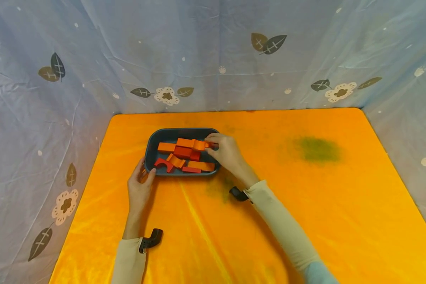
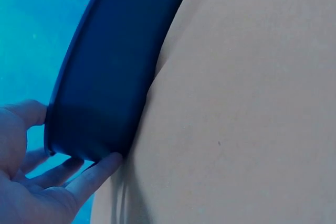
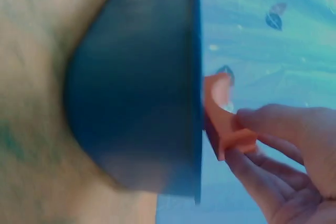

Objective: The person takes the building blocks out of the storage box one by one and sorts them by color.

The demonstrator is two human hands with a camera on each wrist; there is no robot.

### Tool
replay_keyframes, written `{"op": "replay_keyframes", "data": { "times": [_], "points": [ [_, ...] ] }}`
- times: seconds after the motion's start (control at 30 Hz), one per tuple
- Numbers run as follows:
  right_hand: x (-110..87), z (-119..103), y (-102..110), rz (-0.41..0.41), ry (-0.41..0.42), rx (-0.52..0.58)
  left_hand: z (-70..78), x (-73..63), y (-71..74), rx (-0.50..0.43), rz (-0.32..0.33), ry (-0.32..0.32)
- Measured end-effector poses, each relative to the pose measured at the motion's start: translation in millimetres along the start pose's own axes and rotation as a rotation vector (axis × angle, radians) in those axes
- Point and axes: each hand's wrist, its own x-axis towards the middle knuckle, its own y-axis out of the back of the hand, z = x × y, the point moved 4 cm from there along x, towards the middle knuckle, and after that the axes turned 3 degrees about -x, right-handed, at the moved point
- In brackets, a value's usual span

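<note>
Several orange and red toy building blocks lie in a dark blue oval-cornered tray (image 1: pixel 168 136). Over its right end, my right hand (image 1: pixel 228 152) pinches an orange arch block (image 3: pixel 223 121) between thumb and fingers, raised above the rim in the right wrist view. My left hand (image 1: pixel 139 191) holds the tray's near left corner; its thumb is at the rim and its fingers spread along the wall (image 2: pixel 100 66). Inside are a red arch block (image 1: pixel 165 163), an orange arch block (image 1: pixel 176 161), an orange rectangular block (image 1: pixel 167 147) and a red block (image 1: pixel 182 152).
An orange cloth (image 1: pixel 305 221) with creases and a green stain (image 1: pixel 318 149) covers the table. Grey-blue patterned curtains (image 1: pixel 213 47) rise along the back and both sides. Black wrist mounts (image 1: pixel 238 193) sit at both cuffs.
</note>
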Motion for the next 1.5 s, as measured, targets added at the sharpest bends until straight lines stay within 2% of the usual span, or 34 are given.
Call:
{"op": "replay_keyframes", "data": {
  "times": [0.17,0.33,0.47,0.63,0.93,1.03,1.2,1.5],
  "points": [
    [-7.2,14,16,0.021,-0.03,0.152,-1.2,1.4,0.1,-0.013,0.0,0.006],
    [-15.4,31,35,0.101,-0.026,0.364,-1.1,2.2,0.1,-0.014,0.004,0.004],
    [-22.1,49,51,0.164,-0.04,0.445,-1.1,1.8,0.1,-0.016,0.007,0.007],
    [-29.9,74,66,0.186,-0.118,0.414,-0.7,0.5,0.6,-0.029,0.007,0.005],
    [-35.6,113,64,0.091,-0.18,0.285,-1.2,0.2,0.2,-0.022,0.008,-0.001],
    [-36.0,120,61,0.078,-0.181,0.217,-2.0,0.7,-0.2,-0.013,0.011,-0.005],
    [-37.3,132,56,0.054,-0.207,0.168,-3.7,0.4,-0.8,-0.007,0.01,-0.015],
    [-39.0,141,50,0.003,-0.269,0.202,-2.6,0.9,-0.4,-0.016,0.017,-0.027]
  ]
}}
